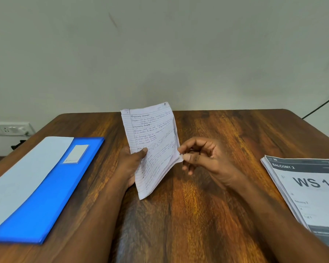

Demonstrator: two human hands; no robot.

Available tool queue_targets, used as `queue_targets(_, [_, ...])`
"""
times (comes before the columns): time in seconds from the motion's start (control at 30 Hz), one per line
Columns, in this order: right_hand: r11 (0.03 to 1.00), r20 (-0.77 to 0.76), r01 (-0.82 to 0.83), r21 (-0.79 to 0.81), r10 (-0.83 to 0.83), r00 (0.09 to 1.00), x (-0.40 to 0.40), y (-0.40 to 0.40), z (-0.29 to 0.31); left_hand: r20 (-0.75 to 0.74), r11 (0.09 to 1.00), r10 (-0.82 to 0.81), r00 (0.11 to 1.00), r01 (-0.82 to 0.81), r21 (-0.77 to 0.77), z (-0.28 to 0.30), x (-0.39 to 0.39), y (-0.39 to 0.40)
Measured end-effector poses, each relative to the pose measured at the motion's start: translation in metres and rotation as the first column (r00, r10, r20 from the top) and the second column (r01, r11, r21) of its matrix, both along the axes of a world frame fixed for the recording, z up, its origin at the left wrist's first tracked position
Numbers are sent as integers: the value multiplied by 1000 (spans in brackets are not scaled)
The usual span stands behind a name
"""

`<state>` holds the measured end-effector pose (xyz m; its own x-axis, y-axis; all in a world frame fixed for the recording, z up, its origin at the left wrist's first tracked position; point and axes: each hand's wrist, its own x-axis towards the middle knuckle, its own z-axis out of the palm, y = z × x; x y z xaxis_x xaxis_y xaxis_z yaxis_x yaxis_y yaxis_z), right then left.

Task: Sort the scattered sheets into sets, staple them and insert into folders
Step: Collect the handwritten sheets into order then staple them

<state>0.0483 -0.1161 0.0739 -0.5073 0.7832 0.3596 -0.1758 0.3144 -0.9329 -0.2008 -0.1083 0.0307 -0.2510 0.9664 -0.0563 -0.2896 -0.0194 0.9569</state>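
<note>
My left hand [130, 164] grips a set of handwritten lined sheets [152, 147] upright above the desk [207, 205], thumb pressed across the front. My right hand [203, 158] pinches the set's right edge between thumb and forefinger. Left of the sheets lies a blue folder [51, 196] with a white sheet [25, 179] on it. Right of them lies a stack of printed pages [310, 192].

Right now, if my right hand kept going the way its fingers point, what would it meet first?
The right hand points left and already pinches the handwritten sheets at their edge. Beyond them is probably the left hand, though depth is unclear.
</note>
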Motion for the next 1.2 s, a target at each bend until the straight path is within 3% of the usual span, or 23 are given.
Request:
queue_targets(0.13, [1000, 58, 29, 6, -29, 998, -4, -3, 1, -19, 999, 44, 999, -44, 0, -4, -1, 4])
queue_targets(0.23, [990, 91, 142, -4, -141, 986, -4, -2, 2, -58, 992, 128, 990, -128, 15, -7, -1, 7])
queue_targets(0.53, [897, 124, 344, -277, -321, 939, 1, 14, -10, -54, 946, 308, 950, -299, 128, -10, -4, 11])
queue_targets(0.9, [892, 102, 323, -318, -306, 946, 0, 9, -7, -36, 944, 292, 956, -282, 169, -11, -4, 10])
queue_targets(1.2, [885, 12, 168, -433, -181, 983, 3, 8, 4, 17, 949, 287, 958, -287, 133, -12, -6, 11])
